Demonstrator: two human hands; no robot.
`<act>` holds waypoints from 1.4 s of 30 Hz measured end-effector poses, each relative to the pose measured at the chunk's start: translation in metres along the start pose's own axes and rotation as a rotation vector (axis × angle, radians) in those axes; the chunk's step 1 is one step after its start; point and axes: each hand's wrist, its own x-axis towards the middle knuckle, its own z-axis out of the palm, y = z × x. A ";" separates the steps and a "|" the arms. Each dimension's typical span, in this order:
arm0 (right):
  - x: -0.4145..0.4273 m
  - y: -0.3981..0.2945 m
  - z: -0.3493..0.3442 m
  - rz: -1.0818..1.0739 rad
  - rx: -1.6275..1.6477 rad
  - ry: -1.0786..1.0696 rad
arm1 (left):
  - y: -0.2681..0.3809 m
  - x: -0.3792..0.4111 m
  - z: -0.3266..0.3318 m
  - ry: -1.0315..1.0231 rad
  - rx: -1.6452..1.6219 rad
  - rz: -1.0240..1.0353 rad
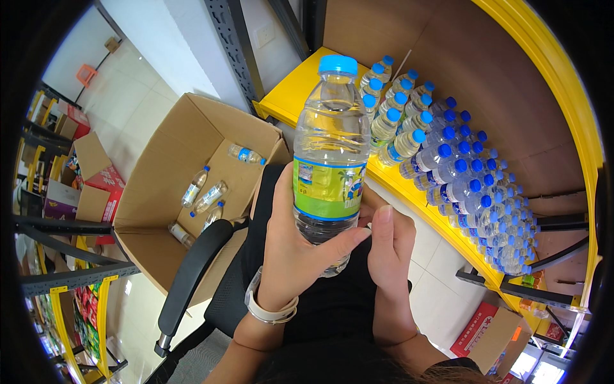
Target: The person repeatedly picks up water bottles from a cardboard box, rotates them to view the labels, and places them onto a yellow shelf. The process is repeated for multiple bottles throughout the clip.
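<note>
A clear plastic water bottle (331,144) with a light blue cap and a green and blue label is held upright before me. My left hand (300,245) is wrapped round its lower part, thumb across the front. My right hand (391,245) is close beside the bottle's lower right side, thumb raised and fingers curled; its fingertips are partly hidden behind the bottle, so whether they grip it is unclear. Rows of capped bottles (446,180) stand on a yellow metal shelf (288,96) at the right. Several bottles (195,187) lie in a large open cardboard box (158,163) at the left.
A black chair armrest (192,278) reaches over the near edge of the box. Black perforated shelf posts (235,53) rise behind it. Another cardboard box (494,336) is on the tiled floor at lower right. Yellow shelves with packaged goods (86,312) line the far left.
</note>
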 end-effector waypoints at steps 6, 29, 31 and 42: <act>-0.001 0.000 -0.004 -0.067 -0.124 0.020 | -0.007 0.001 -0.007 0.027 -0.149 -0.057; 0.006 0.029 -0.007 0.180 0.328 -0.291 | -0.023 0.010 -0.041 -0.138 -0.153 -0.266; 0.011 0.035 -0.010 0.177 0.297 -0.288 | -0.017 0.018 -0.039 -0.130 -0.146 -0.244; 0.060 0.052 -0.013 0.385 0.347 -0.362 | -0.028 0.085 -0.059 -0.362 0.103 -0.242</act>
